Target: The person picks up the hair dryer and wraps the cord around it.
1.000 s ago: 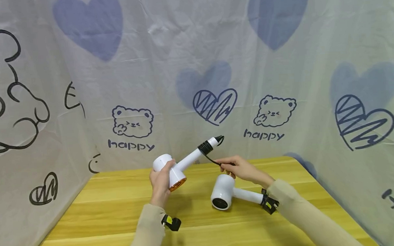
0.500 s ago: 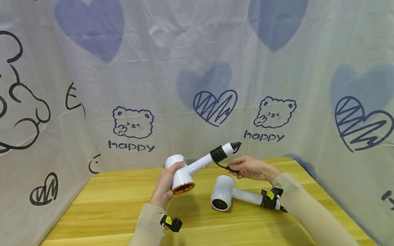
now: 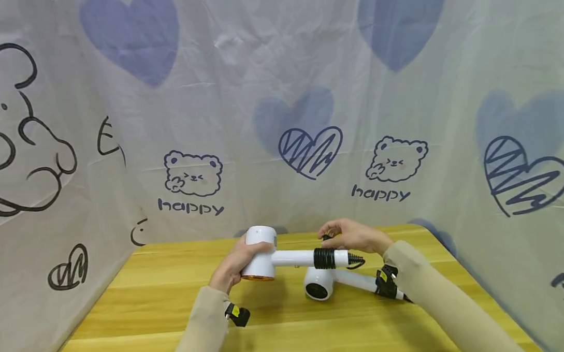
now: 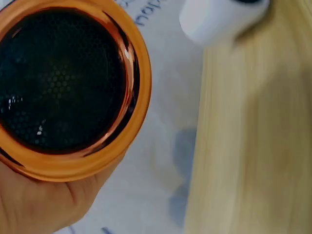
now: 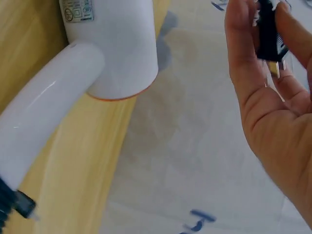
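Note:
A white hair dryer (image 3: 260,254) is up off the table, its barrel gripped by my left hand (image 3: 235,260), thumb across the side. Its copper-orange rim (image 4: 141,97) and dark mesh grille (image 4: 58,83) fill much of the left wrist view. The handle points right, with a black cord (image 3: 324,258) wound round it. My right hand (image 3: 354,235) pinches the cord's black plug (image 5: 269,34) between thumb and fingers; a metal prong shows below it. Behind the raised handle a second white hair dryer (image 3: 318,284) lies on the table, partly hidden.
The second dryer's handle (image 5: 48,97) extends right, with its own black cord (image 3: 386,283) wound near the end beneath my right wrist. The yellow wood-grain table (image 3: 174,304) ends at the back against a white curtain (image 3: 243,120) printed with hearts and bears.
My left hand has moved right and turned the dryer, so its handle swung from slanting upward to nearly level. My right hand went right, then back left, with the plug still pinched.

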`<state>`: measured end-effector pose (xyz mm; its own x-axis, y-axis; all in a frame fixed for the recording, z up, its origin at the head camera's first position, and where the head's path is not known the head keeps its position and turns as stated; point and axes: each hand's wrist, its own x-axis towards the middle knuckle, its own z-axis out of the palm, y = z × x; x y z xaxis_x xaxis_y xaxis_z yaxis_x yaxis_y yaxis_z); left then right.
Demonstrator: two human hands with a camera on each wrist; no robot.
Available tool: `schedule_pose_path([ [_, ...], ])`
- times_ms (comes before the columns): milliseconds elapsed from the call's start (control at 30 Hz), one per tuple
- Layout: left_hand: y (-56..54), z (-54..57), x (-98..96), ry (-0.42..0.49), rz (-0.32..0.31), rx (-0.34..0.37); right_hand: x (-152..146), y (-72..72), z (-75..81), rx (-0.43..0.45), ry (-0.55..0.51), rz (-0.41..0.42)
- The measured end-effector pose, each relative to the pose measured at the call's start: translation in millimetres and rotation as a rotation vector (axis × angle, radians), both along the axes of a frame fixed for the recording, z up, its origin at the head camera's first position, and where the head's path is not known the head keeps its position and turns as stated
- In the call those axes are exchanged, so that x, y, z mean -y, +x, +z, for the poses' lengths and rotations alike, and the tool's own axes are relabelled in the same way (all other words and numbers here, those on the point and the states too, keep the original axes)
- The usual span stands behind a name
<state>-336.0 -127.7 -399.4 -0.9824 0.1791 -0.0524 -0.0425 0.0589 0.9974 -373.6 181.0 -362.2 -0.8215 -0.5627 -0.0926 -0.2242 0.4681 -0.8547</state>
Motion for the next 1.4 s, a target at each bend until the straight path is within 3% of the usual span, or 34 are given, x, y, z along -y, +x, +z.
schedule_pose_path([
  [233, 5.6, 4.5, 14.3, -0.173, 0.062, -0.107, 40, 4.5, 1.0, -0.073, -0.023, 0.036],
  [500, 10.3, -1.9, 41.4, -0.261, 0.182, -0.107, 91, 13.9, -11.8, -0.227, 0.012, -0.009],
  [733, 10.4, -3.7, 69.4, -0.324, 0.229, -0.09, 122, 21.4, -15.7, -0.348, 0.098, -0.067],
  [900, 12.5, -3.6, 80.7, -0.354, 0.234, -0.053, 133, 20.8, -18.4, -0.38, 0.11, -0.053],
  [1100, 10.8, -11.4, 82.7, -0.364, 0.207, -0.019, 134, 23.7, -27.9, -0.389, 0.115, -0.006],
  [1400, -1.3, -23.0, 77.4, -0.43, 0.154, -0.019, 132, 28.3, -51.0, -0.301, 0.064, 0.05],
])
